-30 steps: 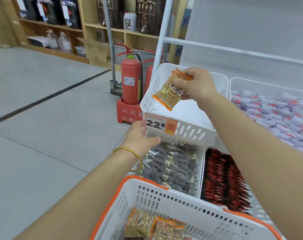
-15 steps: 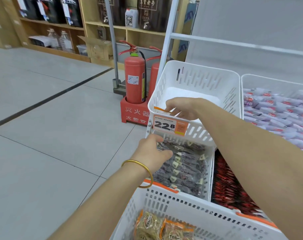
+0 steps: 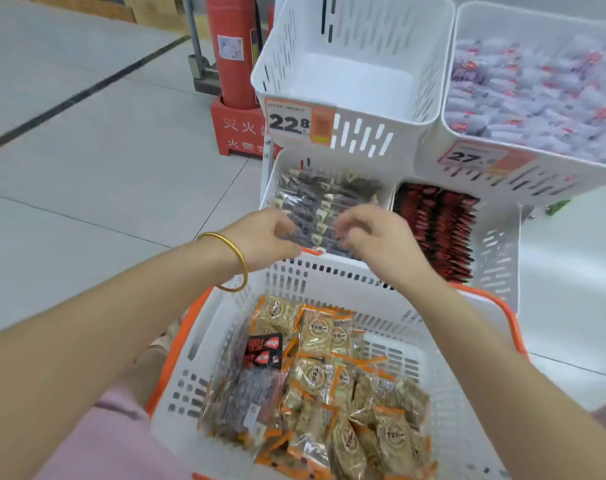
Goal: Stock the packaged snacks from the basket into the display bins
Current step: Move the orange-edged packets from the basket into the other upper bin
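L hand (image 3: 263, 237) & R hand (image 3: 381, 240) hover side by side over the far rim of the basket (image 3: 346, 292), backs up, fingertips facing each other w/ a gap between. R fingers (image 3: 346, 225) are loosely bent, slightly apart, nothing seen in them. L fingers curl in toward the R hand. Their tips are blurred & partly hidden, so can't tell if they pinch anything. Gold bangle (image 3: 237, 261) on L wrist.

Tan pkts (image 3: 315, 332) w/ orange edges lie in the basket, below the fingers on the wearer's side, none touching either hand. They're oblong. Those nearest the fingers lie w/ long axis running approx near-to-far, round label face up. Closer to the body they're heaped & skewed, long axes diagonal, overlapping. Under the L wrist sit a black-red pkt (image 3: 263, 351) & a dark reddish pkt (image 3: 249, 400), blurred.

Just beyond the fingertips is the low bin (image 3: 269, 183) w/ dark pkts (image 3: 322, 199) stacked, long axes roughly left-right. Right of the R fingers are red pkts (image 3: 436, 226) in the neighbouring low bin. Beyond & above the fingers is the white top-L bin (image 3: 364, 133), w/ a price tag (image 3: 300, 121) reading 22.8 on its front wall. To its right is the top-R bin (image 3: 571, 174) w/ pale purple-white pkts (image 3: 530, 88). A red extinguisher (image 3: 232, 46) stands beyond the L fingers.
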`<state>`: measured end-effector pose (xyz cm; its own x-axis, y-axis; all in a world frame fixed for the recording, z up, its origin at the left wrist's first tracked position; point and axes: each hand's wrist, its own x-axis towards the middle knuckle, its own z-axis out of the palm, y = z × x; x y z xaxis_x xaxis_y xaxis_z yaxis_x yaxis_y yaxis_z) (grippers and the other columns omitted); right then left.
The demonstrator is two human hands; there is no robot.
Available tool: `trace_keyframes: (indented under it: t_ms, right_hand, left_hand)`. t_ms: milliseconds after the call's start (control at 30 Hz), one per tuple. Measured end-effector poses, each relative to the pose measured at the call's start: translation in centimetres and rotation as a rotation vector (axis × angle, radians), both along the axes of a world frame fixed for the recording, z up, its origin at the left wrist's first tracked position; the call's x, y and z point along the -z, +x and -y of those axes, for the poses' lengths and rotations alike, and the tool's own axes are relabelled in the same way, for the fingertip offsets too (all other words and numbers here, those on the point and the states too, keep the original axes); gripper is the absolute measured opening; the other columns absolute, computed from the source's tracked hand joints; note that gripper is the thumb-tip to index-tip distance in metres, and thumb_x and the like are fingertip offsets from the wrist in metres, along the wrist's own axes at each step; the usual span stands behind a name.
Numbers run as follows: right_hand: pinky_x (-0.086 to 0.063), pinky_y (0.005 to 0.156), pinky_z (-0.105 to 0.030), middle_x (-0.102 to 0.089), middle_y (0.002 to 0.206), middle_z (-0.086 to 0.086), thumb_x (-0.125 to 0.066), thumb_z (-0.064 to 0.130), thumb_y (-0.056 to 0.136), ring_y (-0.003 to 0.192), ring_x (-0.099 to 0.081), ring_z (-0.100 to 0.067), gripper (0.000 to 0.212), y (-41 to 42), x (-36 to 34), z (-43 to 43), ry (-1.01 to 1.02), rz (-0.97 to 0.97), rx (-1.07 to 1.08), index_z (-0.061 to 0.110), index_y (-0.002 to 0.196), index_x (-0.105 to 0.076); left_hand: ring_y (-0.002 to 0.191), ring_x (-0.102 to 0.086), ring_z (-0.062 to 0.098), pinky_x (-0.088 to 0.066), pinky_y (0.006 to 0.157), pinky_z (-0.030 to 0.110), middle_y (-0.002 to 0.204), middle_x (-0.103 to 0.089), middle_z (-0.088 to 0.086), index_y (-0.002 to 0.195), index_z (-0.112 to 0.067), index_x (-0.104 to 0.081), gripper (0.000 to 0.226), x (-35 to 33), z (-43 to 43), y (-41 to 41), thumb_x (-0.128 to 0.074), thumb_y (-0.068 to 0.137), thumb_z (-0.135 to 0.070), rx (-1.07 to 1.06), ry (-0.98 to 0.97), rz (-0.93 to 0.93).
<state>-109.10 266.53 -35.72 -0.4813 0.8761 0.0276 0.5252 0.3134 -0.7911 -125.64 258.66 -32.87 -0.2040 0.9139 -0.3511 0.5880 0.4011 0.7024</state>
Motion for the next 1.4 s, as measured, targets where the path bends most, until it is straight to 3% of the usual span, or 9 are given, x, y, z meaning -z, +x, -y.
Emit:
trace_keyframes:
  t_ms: [200, 367, 467, 567, 633, 1067, 1200, 1300, 1400]
  right_hand:
    - [-0.044, 0.068, -0.03, -0.059, 0.104, -0.01, -0.049, 0.016, 0.095, 0.078, -0.058, -0.023, 0.032, 3.6, 16.4, 2.2, -0.353, 0.458, 0.102, 0.004, 0.126, -0.051]
    - [-0.05, 0.065, -0.036, -0.059, 0.093, -0.01, -0.055, 0.033, 0.093, 0.08, -0.06, -0.024, 0.049, 3.5, 22.1, 2.8, -0.447, 0.513, 0.272, 0.002, 0.128, -0.039]
    - [-0.054, 0.075, -0.043, -0.06, 0.091, -0.007, -0.062, 0.045, 0.086, 0.084, -0.06, -0.026, 0.056, 2.0, 24.0, 2.0, -0.427, 0.499, 0.414, 0.005, 0.121, -0.043]
    - [-0.048, 0.062, -0.035, -0.051, 0.066, 0.0, -0.071, 0.049, 0.078, 0.061, -0.053, -0.021, 0.048, 0.5, 24.7, 1.7, -0.503, 0.372, 0.46, 0.008, 0.097, -0.056]
    - [-0.043, 0.061, -0.032, -0.053, 0.073, 0.001, -0.071, 0.043, 0.081, 0.066, -0.058, -0.02, 0.035, -0.1, 24.5, 1.8, -0.515, 0.36, 0.372, 0.012, 0.09, -0.056]
    - [-0.043, 0.059, -0.024, -0.061, 0.069, -0.002, -0.08, 0.021, 0.072, 0.058, -0.052, -0.011, 0.028, 3.6, 8.3, 3.6, -0.527, -0.38, 0.287, 0.002, 0.082, -0.063]
    - [-0.056, 0.07, -0.03, -0.068, 0.08, -0.004, -0.078, 0.029, 0.071, 0.071, -0.066, -0.014, 0.047, 4.1, 5.0, 4.3, -0.541, -0.491, 0.232, 0.001, 0.106, -0.064]
    - [-0.055, 0.06, -0.023, -0.067, 0.069, 0.002, -0.071, 0.018, 0.081, 0.065, -0.061, -0.011, 0.011, 5.8, 3.6, 4.5, -0.468, -0.548, 0.285, 0.009, 0.078, -0.064]
    - [-0.053, 0.062, -0.03, -0.064, 0.063, 0.004, -0.069, 0.016, 0.084, 0.066, -0.056, -0.016, 0.016, 7.4, 2.4, 4.3, -0.373, -0.601, 0.344, 0.014, 0.07, -0.063]
  left_hand:
    - [0.11, -0.056, 0.017, -0.046, 0.097, 0.036, 0.128, -0.052, 0.0, 0.112, -0.027, -0.052, 0.029, 2.2, 4.4, 2.7, -0.064, 0.086, -0.027, 0.045, -0.043, 0.032]
    - [0.1, -0.054, 0.006, -0.036, 0.044, 0.004, 0.123, -0.05, -0.012, 0.119, -0.031, -0.049, 0.032, 3.8, 6.3, 3.1, -0.059, 0.089, -0.033, 0.009, -0.124, 0.032]
    - [0.098, -0.054, 0.005, -0.038, 0.044, 0.003, 0.124, -0.049, -0.012, 0.122, -0.031, -0.048, 0.034, 4.1, 5.7, 3.1, -0.058, 0.089, -0.033, 0.012, -0.132, 0.025]
    - [0.106, -0.056, 0.009, -0.049, 0.09, 0.026, 0.129, -0.049, -0.008, 0.119, -0.029, -0.051, 0.033, 4.3, 4.4, 3.2, -0.06, 0.088, -0.031, 0.026, -0.095, 0.046]
    - [0.105, -0.055, 0.011, -0.045, 0.098, 0.033, 0.128, -0.05, -0.006, 0.115, -0.029, -0.051, 0.028, 4.6, 3.7, 3.3, -0.06, 0.088, -0.029, 0.034, -0.099, 0.054]
    - [0.125, -0.046, 0.022, -0.041, 0.1, 0.035, 0.141, -0.041, 0.006, 0.142, -0.016, -0.029, 0.069, 6.4, 2.4, 4.6, -0.062, 0.086, -0.04, -0.025, -0.083, 0.045]
    - [0.095, -0.063, 0.022, -0.051, 0.09, 0.041, 0.102, -0.066, 0.005, 0.106, -0.011, -0.058, 0.032, 5.5, 2.0, 5.2, -0.067, 0.084, -0.033, -0.054, 0.03, 0.232]
    - [0.085, -0.062, 0.027, -0.054, 0.084, 0.051, 0.085, -0.063, 0.008, 0.088, -0.006, -0.055, 0.024, 4.9, 1.9, 5.0, -0.069, 0.084, -0.025, -0.126, 0.064, 0.396]
    - [0.066, -0.048, 0.018, -0.056, 0.078, 0.048, 0.074, -0.044, 0.005, 0.075, -0.011, -0.044, 0.023, 4.5, 1.5, 5.2, -0.06, 0.09, -0.017, -0.237, 0.061, 0.499]
